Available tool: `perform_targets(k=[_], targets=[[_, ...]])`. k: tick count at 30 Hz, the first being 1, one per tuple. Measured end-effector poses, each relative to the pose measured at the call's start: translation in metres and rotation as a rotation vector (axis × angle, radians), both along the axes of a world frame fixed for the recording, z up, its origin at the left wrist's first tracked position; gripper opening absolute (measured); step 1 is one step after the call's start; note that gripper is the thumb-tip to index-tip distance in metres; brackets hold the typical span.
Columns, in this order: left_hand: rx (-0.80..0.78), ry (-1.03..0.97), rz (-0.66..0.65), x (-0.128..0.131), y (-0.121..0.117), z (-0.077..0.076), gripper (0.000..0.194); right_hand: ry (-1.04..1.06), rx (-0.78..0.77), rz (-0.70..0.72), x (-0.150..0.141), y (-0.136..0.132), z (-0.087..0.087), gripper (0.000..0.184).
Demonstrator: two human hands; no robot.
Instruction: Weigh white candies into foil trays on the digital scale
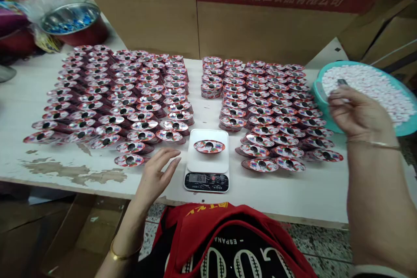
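Note:
A white kitchen scale (209, 165) with a black front panel stands at the table's front. On its plate is one oval-topped red-and-white candy pack (209, 147) with a hole in the top. My left hand (159, 169) hovers just left of the scale, fingers apart and holding nothing. At the right, my right hand (355, 106) is closed over the near rim of a turquoise basin (329, 110) full of small white candies (374, 89). A small grey, metal-looking piece (342, 82) shows at its fingers; the rest of it is hidden.
Rows of similar packs stand left (110, 106) and right (260, 108) of the scale. A large cardboard box (156, 26) walls off the back. A metal bowl (74, 19) with blue-wrapped pieces sits back left. The table (156, 182) has worn patches along its front edge.

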State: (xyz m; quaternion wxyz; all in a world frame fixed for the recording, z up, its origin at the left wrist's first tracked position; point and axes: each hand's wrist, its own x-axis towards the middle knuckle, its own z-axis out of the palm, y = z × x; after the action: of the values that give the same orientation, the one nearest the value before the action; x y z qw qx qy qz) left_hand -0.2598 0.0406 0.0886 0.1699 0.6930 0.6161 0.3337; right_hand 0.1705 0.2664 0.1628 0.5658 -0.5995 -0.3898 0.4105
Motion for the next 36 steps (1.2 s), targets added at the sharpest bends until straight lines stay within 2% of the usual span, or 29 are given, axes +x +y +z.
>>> perform_targets(k=[2, 4, 6, 8, 10, 14, 17, 23, 26, 31, 36], targets=[[-0.001, -0.007, -0.001, 0.001, -0.001, -0.001, 0.016, 0.227, -0.168, 0.311, -0.057, -0.031, 0.009, 0.014], [-0.001, -0.021, -0.004, 0.003, -0.002, -0.002, 0.016, 0.226, -0.222, 0.515, -0.114, -0.063, 0.011, 0.016], [0.000, -0.035, -0.011, 0.003, -0.003, -0.003, 0.017, 0.154, -0.264, 0.752, -0.158, -0.089, 0.005, 0.015], [0.007, -0.043, -0.018, 0.003, -0.005, -0.004, 0.017, 0.042, -0.284, 0.934, -0.186, -0.103, -0.006, 0.011], [0.013, -0.051, -0.021, 0.003, -0.008, -0.005, 0.016, -0.127, -0.243, 1.029, -0.198, -0.108, -0.018, 0.008], [0.011, -0.065, -0.015, 0.003, -0.012, -0.008, 0.016, -0.443, -0.036, 1.016, -0.200, -0.107, -0.028, 0.014], [0.012, -0.069, -0.026, 0.004, -0.012, -0.010, 0.017, -0.475, -0.013, 0.994, -0.199, -0.108, -0.026, 0.014], [0.018, -0.068, -0.039, 0.003, -0.006, -0.011, 0.017, -0.489, 0.050, 1.047, -0.201, -0.112, -0.020, 0.017], [0.019, -0.069, -0.036, 0.002, -0.006, -0.011, 0.017, -0.364, -0.010, 0.996, -0.199, -0.112, -0.017, 0.012], [0.024, -0.079, -0.028, -0.002, -0.007, -0.014, 0.016, 0.122, -0.352, 0.900, -0.185, -0.110, -0.019, 0.026], [0.085, -0.048, -0.014, 0.002, -0.001, -0.009, 0.025, 0.242, -0.418, 0.818, -0.168, -0.111, -0.024, 0.029]])
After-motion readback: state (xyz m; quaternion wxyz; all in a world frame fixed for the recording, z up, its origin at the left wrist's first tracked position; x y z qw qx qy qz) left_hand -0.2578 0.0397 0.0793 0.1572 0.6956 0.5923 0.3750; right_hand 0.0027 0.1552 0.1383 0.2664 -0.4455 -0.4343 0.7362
